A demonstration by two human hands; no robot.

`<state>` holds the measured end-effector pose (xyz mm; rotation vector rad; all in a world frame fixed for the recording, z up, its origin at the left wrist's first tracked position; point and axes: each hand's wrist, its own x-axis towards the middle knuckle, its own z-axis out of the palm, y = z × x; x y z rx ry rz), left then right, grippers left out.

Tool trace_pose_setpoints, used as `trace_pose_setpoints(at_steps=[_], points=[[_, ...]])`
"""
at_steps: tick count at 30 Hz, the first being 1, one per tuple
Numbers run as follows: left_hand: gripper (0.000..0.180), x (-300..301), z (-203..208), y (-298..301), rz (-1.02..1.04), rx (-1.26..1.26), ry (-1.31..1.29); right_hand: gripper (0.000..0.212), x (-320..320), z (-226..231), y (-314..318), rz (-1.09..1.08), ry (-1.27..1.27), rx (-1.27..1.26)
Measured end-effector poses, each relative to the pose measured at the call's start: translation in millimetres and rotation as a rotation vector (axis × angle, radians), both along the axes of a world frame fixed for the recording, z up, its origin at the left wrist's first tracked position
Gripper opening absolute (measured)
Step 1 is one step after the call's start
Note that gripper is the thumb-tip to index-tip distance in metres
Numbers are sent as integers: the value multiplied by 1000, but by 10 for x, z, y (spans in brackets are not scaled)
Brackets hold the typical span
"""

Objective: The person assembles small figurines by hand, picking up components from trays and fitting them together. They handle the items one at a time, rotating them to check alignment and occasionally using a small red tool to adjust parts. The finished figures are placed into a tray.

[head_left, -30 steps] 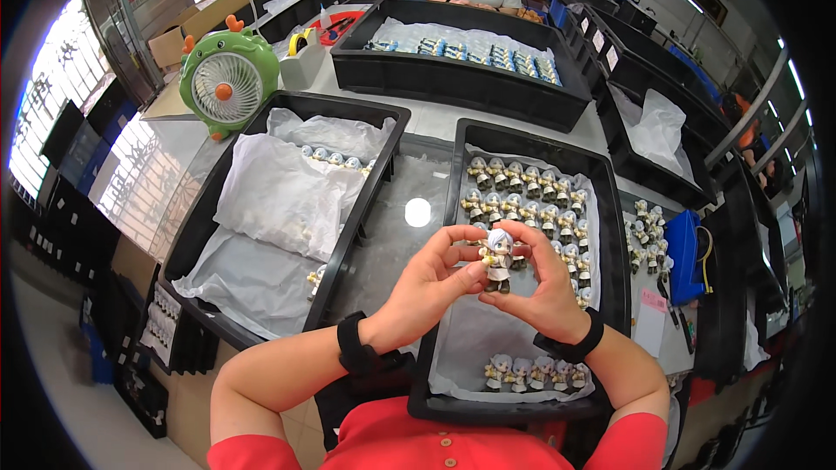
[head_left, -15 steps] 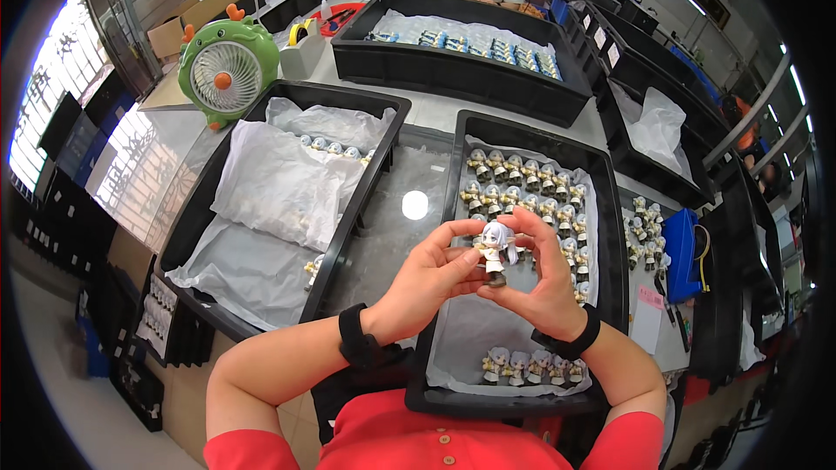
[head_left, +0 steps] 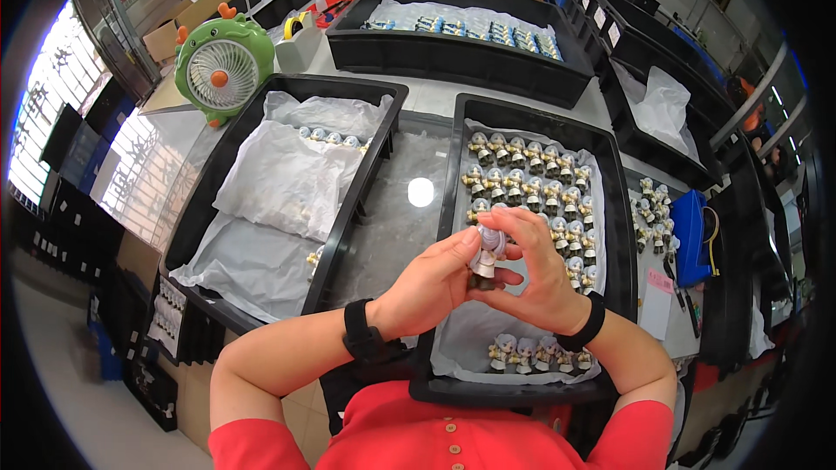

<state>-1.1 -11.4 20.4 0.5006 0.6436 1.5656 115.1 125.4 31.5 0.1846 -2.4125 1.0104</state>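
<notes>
We find the left hand (head_left: 431,283) closed on the figurine (head_left: 488,263), its thumb and fingers against the left side. The right hand (head_left: 549,283) is closed on the same piece, fingers at the pale-haired head and thumb near the base. The figurine is roughly upright (its hair side faces us), held above the right tray (head_left: 623,235). In that tray we note figurine rows (head_left: 529,176) beyond the hands and a front row (head_left: 540,355) nearer the body. To the left, across the grey tabletop (head_left: 422,152), we locate the left tray (head_left: 389,135), partly covered by a white sheet (head_left: 283,187). Farther out, we identify a green fan (head_left: 222,74) and a far tray (head_left: 453,57).
</notes>
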Motion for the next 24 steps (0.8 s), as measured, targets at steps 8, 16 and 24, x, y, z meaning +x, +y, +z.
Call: trace_pose_setpoints(at_steps=[8,16,24], points=[[47,-27,-23,35,-28,84,-26,94,9,18,52,26,-16,-94],[47,-18,17,23,-24,95,-8,93,32,-11,65,14,-70,-195],[44,-46,36,10,17,38,-13,57,24,-58,161,-15,-79,-316]])
